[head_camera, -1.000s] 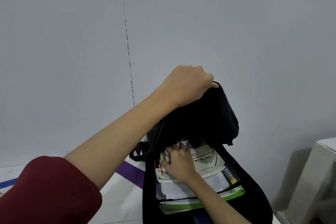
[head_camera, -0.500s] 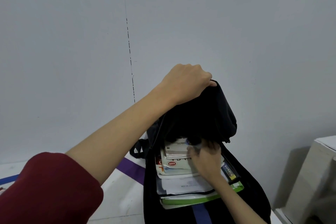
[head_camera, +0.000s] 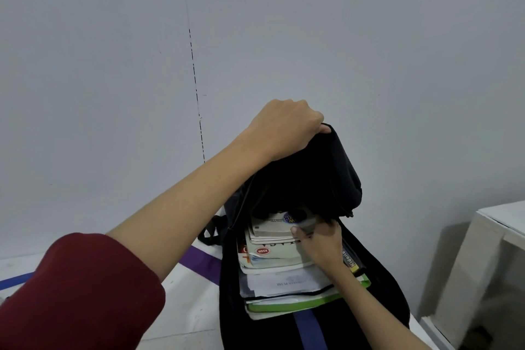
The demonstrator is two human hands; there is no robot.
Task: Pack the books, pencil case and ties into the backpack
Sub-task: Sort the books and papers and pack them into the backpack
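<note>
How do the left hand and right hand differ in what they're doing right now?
The left hand is raised, gripping the top of the black backpack; the right hand is low, at the bag's opening. The left touches only fabric; the right rests on the stack of books, fingers at the top book's far edge. Both are working the same backpack.

The left hand (head_camera: 287,128) grips the top of the black backpack (head_camera: 309,176), lifting its flap. Under the flap a stack of books (head_camera: 270,264) sits in the open bag. The right hand (head_camera: 319,241) rests on the stack's upper right, fingertips tucked at the flap's edge.
</note>
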